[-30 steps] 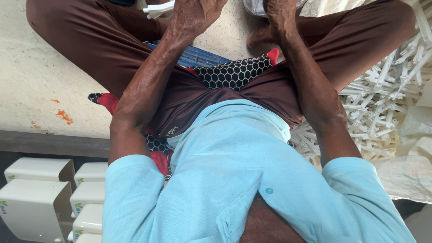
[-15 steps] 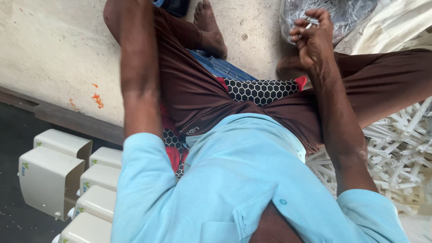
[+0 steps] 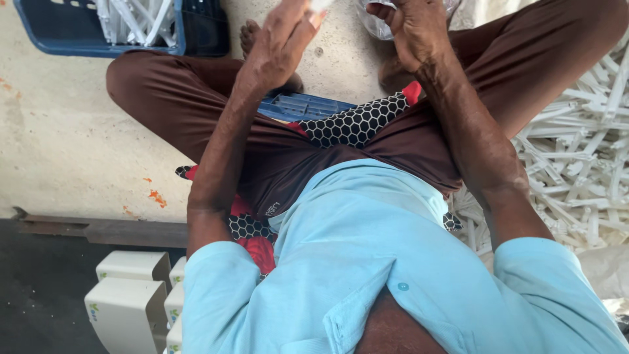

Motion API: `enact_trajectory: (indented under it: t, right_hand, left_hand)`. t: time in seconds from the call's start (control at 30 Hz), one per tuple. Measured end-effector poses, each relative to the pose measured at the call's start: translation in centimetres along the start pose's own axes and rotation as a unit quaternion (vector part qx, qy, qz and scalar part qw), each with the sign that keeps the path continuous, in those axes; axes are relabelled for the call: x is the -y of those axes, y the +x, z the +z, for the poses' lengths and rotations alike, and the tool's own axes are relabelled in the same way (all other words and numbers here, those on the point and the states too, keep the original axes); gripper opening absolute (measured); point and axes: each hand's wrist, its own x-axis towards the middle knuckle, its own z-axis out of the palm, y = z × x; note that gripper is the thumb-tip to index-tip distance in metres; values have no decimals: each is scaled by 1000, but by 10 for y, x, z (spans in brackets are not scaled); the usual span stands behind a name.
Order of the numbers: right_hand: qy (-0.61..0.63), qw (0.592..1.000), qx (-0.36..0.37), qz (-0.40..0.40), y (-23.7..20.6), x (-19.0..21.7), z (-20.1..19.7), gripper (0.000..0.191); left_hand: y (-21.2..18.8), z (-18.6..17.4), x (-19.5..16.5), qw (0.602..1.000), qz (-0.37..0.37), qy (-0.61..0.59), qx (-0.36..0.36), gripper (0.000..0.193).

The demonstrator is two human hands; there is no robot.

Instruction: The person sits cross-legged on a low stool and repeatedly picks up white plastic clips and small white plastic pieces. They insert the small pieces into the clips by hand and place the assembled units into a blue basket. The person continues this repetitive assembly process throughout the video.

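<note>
I sit cross-legged on a pale concrete floor in brown trousers and a light blue shirt. My left hand (image 3: 280, 47) is raised at the top edge, its fingertips pinched on a small white plastic piece (image 3: 321, 4) that is mostly cut off by the frame. My right hand (image 3: 411, 29) is seen from the back, its fingers curled down at a clear plastic bag (image 3: 375, 25) beside my foot. What those fingers hold is hidden. The two hands are a short gap apart.
A blue crate (image 3: 62, 40) with several white plastic strips stands at the top left. A big heap of white plastic strips (image 3: 583, 164) lies on my right. White moulded boxes (image 3: 128, 301) are stacked at the bottom left beyond a dark floor edge. A blue slatted tray (image 3: 298, 105) shows under my leg.
The view has swung left, bringing the blue crate into sight. My left hand has come up into view with the white piece, close to my right hand at the bag.
</note>
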Motion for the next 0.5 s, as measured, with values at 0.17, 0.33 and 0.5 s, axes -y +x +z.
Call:
enact_trajectory:
  t: [0.17,0.33,0.5]
  right_hand:
    - [10,998,39,-45,0,-2,1,21]
    - [-141,989,44,-30,-3,15,16,14]
    - [-241,968,-23,-65,-3,28,23,10]
  left_hand:
    - [10,1,-16,941,-222,-253,34,28]
    - [22,-2,-15,989,-103,-78,-69,29]
    - [16,15,-6,970,-228,-81,-11,33]
